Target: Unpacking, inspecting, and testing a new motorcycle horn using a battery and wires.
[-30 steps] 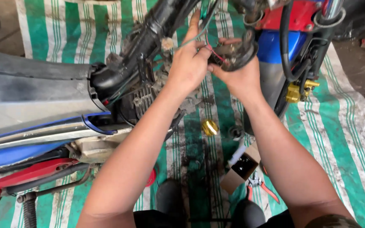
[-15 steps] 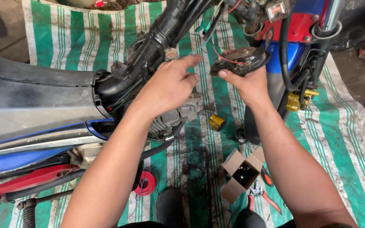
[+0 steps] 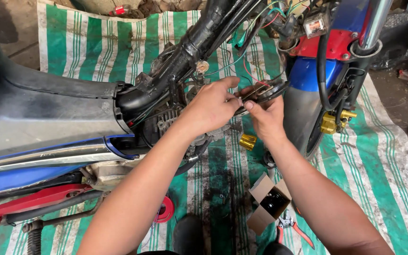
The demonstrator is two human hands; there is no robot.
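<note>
My left hand [image 3: 209,107] and my right hand [image 3: 263,114] meet in front of a motorcycle's engine [image 3: 166,123]. My right hand grips a dark round engine part with wires [image 3: 269,92] from below. The fingers of my left hand pinch at the same part's near edge, thumb and fingertips closed on it. Thin red, green and black wires [image 3: 242,66] run from the part up toward the black frame tube [image 3: 199,40]. The engine lies just under my left wrist.
The motorcycle lies over a green and white striped tarp [image 3: 374,160]. Its black seat [image 3: 34,113] fills the left and its blue front with the fork [image 3: 369,28] the right. On the tarp lie a gold part [image 3: 248,141], an open cardboard box [image 3: 269,203] and red-handled pliers [image 3: 294,226].
My left hand has come back from the frame tube toward the round part and now pinches it. My right hand has lowered a little with the part.
</note>
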